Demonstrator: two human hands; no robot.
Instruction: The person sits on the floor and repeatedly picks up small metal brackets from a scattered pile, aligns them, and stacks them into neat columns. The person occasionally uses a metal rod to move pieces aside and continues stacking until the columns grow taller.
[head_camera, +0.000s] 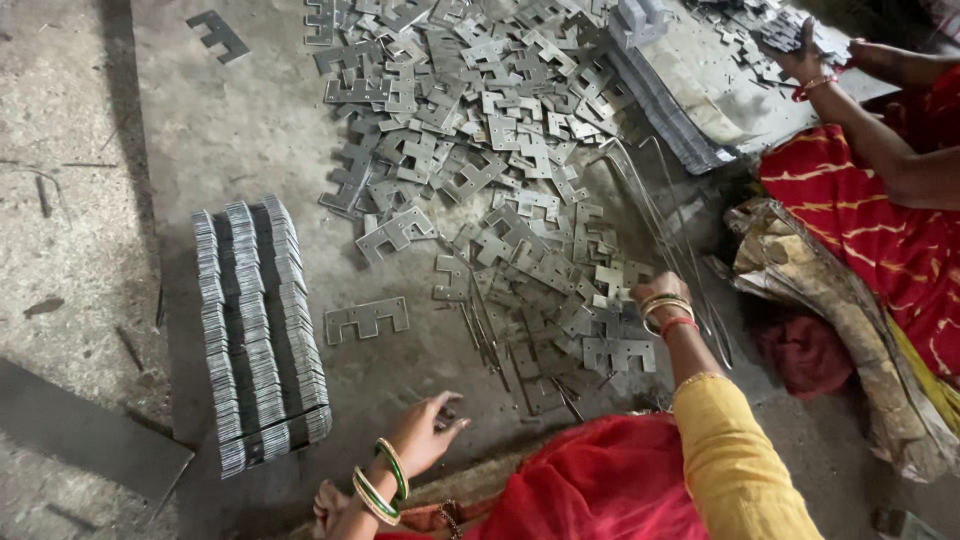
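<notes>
plates lie heaped on the floor. right hand is closed on plates in the heap; left hand hovers open, empty, near a plate stack.

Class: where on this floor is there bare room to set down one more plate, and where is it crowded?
Bare floor lies between the stack and the plate heap, around the lone plate. It is crowded in the heap, where the right hand reaches.

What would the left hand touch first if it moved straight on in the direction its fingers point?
Probably the thin metal rods lying on the floor, just ahead of the left hand; the loose pile of flat notched plates begins beyond them. Depth is unclear.
</notes>
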